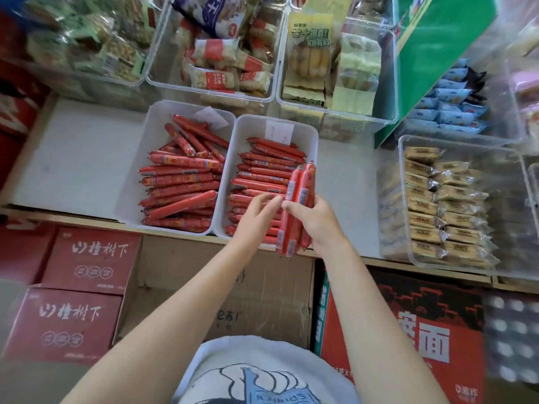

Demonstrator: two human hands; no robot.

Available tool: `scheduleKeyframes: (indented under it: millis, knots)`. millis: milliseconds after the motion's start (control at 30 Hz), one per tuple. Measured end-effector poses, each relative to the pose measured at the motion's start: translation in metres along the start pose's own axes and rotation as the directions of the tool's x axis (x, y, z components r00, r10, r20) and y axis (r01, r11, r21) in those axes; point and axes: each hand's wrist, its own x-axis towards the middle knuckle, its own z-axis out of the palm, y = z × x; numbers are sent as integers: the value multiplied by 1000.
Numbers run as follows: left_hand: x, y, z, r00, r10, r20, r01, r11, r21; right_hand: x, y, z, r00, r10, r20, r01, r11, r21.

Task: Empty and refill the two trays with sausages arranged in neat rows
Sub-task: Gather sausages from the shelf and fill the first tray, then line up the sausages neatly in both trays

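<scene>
Sausages [180, 182] in red wrappers fill two white trays that sit side by side, touching, on a pale shelf [73, 158]. In the left tray [151, 123] most lie sideways in a stack, but the ones at the back are jumbled and point at a slant. One long sausage lies slanted on top near the front. In the right tray [313, 141] the sausages lie sideways in a stack, a bit neater. A small paper note [279, 132] leans at the back of the right tray, and another note [211, 118] sits at the back of the left one.

The right hand [316, 221] is curled around a bunch of sausages [297, 205]. The bunch stands on end, above the front right part of the right tray. The left hand [259, 209] is just beside it, over the same tray. Its fingertips [277, 201] reach to the bunch and seem to touch it. I cannot tell if they pinch a sausage.

Clear bins of wrapped snacks [221, 62] stand behind the trays. Another clear bin of snack bars [437, 205] stands off to the right. Below the shelf are red boxes [84, 260] and a brown cardboard box [221, 287].
</scene>
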Motion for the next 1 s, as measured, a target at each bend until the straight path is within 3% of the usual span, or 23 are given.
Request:
scheduleKeyframes:
  millis: [67,100,167,233,300,367,433,500,567,633,700,767,833,900,1000]
  knots:
    - [-10,11,-5,980,-139,139,184,899,-398,-4,-7,24,989,-22,148,20,1000,12]
    - [-13,13,-13,976,-150,155,209,844,-495,-6,-11,33,975,-38,218,38,999,6]
    - [-14,8,-33,987,-118,111,161,795,-585,-9,-17,43,952,-63,301,90,993,-75]
    - [-13,1,-53,993,-90,80,121,783,-610,-10,-22,46,956,-80,282,124,982,-143]
    - [-13,-1,-66,993,-103,59,118,776,-620,-8,-24,43,978,-145,151,174,964,-202]
    - [-18,2,-74,991,-129,30,119,764,-634,5,-14,33,945,-307,-114,227,865,-448]
    - [-22,7,-83,989,-145,-31,97,791,-605,22,6,23,877,-355,-323,59,748,-662]
    - [-23,12,-102,976,-107,-189,24,918,-397,33,32,19,869,-252,-425,-141,696,-704]
    - [-20,21,-127,933,61,-356,-46,998,50,37,52,25,879,-187,-438,-204,682,-702]
    - [-13,30,-153,884,308,-353,-90,851,517,42,63,29,857,-223,-465,-197,692,-694]
    - [2,35,-176,839,507,-198,-123,532,838,46,65,30,825,-265,-499,-200,690,-696]
    - [22,28,-194,853,522,3,-122,194,973,48,68,30,811,-281,-513,-213,674,-707]
    - [34,12,-205,909,405,96,-108,8,994,49,69,30,807,-291,-514,-219,661,-718]
    - [36,-9,-207,954,284,99,-102,-3,995,48,69,31,807,-301,-509,-218,649,-729]
    - [26,-41,-195,966,239,97,-108,34,994,49,70,30,804,-310,-507,-228,627,-745]
